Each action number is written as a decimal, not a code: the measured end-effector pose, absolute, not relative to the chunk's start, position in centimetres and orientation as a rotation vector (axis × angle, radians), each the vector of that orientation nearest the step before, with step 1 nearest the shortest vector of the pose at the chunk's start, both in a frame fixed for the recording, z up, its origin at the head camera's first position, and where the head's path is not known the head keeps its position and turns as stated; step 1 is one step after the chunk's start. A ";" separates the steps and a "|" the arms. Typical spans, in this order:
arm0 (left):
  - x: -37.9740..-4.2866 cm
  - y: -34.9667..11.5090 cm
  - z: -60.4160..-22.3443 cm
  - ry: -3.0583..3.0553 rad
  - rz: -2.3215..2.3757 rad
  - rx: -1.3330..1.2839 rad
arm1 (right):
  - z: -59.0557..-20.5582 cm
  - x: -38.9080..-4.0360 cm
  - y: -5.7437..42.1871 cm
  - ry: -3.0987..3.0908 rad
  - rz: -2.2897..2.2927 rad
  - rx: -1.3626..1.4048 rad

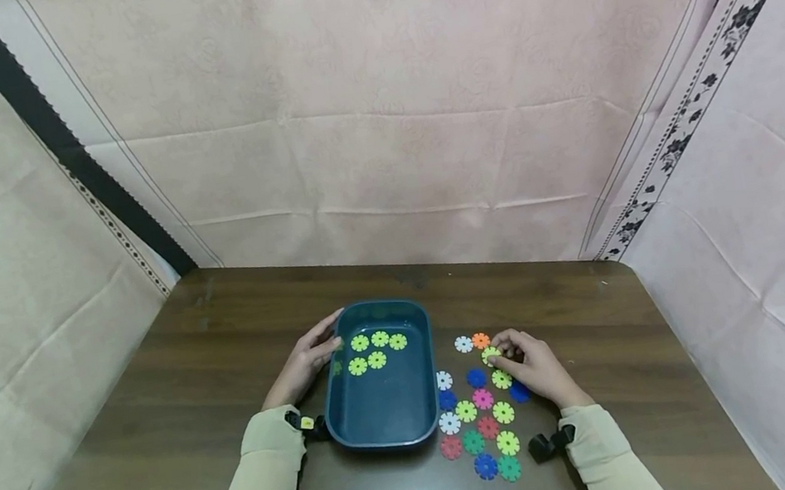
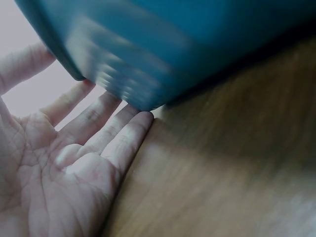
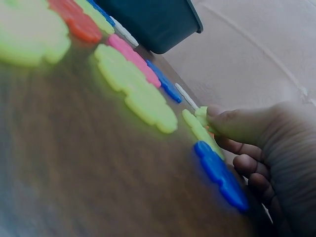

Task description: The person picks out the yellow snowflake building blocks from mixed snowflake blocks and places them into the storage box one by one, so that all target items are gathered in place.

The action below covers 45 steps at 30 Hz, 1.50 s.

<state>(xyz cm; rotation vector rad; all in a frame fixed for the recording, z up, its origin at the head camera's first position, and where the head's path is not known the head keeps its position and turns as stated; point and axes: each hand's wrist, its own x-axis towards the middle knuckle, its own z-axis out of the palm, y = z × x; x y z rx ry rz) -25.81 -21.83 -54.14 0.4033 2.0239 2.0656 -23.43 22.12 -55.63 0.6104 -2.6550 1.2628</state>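
Observation:
My left hand (image 1: 306,363) holds a dark teal plastic tray (image 1: 385,415) by its left side, thumb over the rim. In the left wrist view its nearly straight fingers (image 2: 121,143) touch the tray's outer wall low down. Several yellow-green notched plastic discs (image 1: 376,359) lie flat in the tray's far half. Right of the tray, my right hand (image 1: 540,371) pinches another yellow-green notched disc (image 3: 201,114) between thumb and index finger, its other fingers curled. Just under that hand lie a yellow-green disc (image 1: 502,379) and a blue disc (image 3: 220,175).
More notched discs spread in loose rows right of the tray: white (image 1: 450,423), pink (image 1: 483,398), green (image 1: 510,468), red (image 1: 451,447) and orange (image 1: 480,340) among them. The brown wooden table (image 1: 164,444) meets hanging pale cloth (image 1: 387,154) at its back and sides.

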 end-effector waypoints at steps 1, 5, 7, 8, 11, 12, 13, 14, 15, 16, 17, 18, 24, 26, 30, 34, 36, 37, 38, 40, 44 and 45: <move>-25.8 -21.9 -54.1 2.026 2.064 0.401 | -55.7 -23.5 22.1 -2.648 1.268 0.610; -25.9 -22.0 -54.1 2.024 2.066 0.400 | -55.9 -23.7 22.1 -2.624 1.275 0.607; -26.0 -22.0 -54.1 2.024 2.066 0.407 | -55.8 -23.7 22.1 -2.609 1.294 0.603; -26.0 -22.0 -54.1 2.024 2.064 0.409 | -55.8 -23.7 22.1 -2.604 1.309 0.590; -26.0 -22.0 -54.1 2.022 2.062 0.409 | -55.6 -23.6 22.1 -2.590 1.355 0.550; -26.0 -22.0 -54.1 2.022 2.061 0.408 | -55.5 -23.6 22.1 -2.590 1.367 0.538; -26.0 -22.0 -54.2 2.025 2.058 0.408 | -55.4 -23.6 22.2 -2.589 1.379 0.526; -26.0 -22.0 -54.2 2.029 2.054 0.407 | -55.3 -23.6 22.2 -2.592 1.388 0.511; -25.9 -21.9 -54.2 2.029 2.055 0.403 | -55.1 -23.7 22.2 -2.592 1.392 0.505; -25.9 -21.9 -54.2 2.030 2.057 0.396 | -55.0 -23.7 22.3 -2.594 1.398 0.503; -25.8 -21.9 -54.3 2.032 2.059 0.390 | -54.7 -23.8 22.3 -2.597 1.403 0.498; -25.8 -21.9 -54.3 2.038 2.059 0.383 | -54.4 -23.9 22.3 -2.595 1.410 0.502; -26.1 -21.6 -54.4 2.030 2.065 0.389 | -52.5 -24.5 21.9 -2.573 1.440 0.562; -26.2 -21.7 -54.4 2.016 2.072 0.397 | -51.8 -24.6 21.4 -2.572 1.454 0.592; -25.9 -21.9 -54.3 2.016 2.073 0.393 | -50.6 -24.8 19.8 -2.576 1.485 0.663; -25.9 -21.9 -54.4 2.034 2.058 0.383 | -49.2 -25.1 17.6 -2.580 1.525 0.773; -25.9 -21.9 -54.5 2.039 2.050 0.370 | -48.6 -25.4 16.2 -2.587 1.533 0.850; -25.9 -21.9 -54.5 2.040 2.047 0.369 | -48.3 -25.5 15.5 -2.590 1.531 0.892; -25.9 -21.9 -54.5 2.042 2.044 0.367 | -48.0 -25.7 14.7 -2.598 1.516 0.934; -25.9 -21.9 -54.5 2.040 2.046 0.374 | -47.5 -26.1 13.2 -2.617 1.459 1.033; -25.8 -21.8 -54.4 2.045 2.045 0.390 | -47.1 -27.1 10.4 -2.671 1.246 1.237; -25.7 -21.8 -54.3 2.044 2.045 0.393 | -47.1 -27.4 9.8 -2.687 1.182 1.285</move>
